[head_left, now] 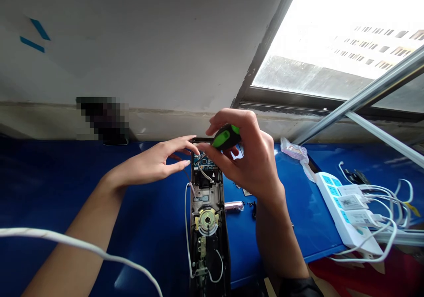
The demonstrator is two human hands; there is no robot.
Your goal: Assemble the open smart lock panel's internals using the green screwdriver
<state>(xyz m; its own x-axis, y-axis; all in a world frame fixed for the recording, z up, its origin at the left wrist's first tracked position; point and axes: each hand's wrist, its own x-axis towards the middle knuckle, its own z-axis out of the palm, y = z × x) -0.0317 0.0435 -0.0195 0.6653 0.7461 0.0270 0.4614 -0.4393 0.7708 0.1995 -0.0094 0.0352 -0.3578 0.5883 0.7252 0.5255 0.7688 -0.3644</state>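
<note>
A long black device housing [226, 244] lies open on the blue table, its inner parts showing. Near its far end is a blue circuit board [207, 161] with thin wires, and lower down sits a round metal part [207, 220]. My right hand [247, 153] is closed around a green and black screwdriver [226, 137], whose shaft slants down to the left over the board. With fingers apart, my left hand [172, 158] rests at the housing's far left edge, fingertips by the board. Its fingers appear to hold nothing.
A white power strip [338, 213] with plugged-in chargers and cables stands at the right. Beside the housing lie a pink wrapped item [234, 206] and small dark screws. A plastic bag [294, 150] is near the wall. One white cable [82, 246] crosses the lower left.
</note>
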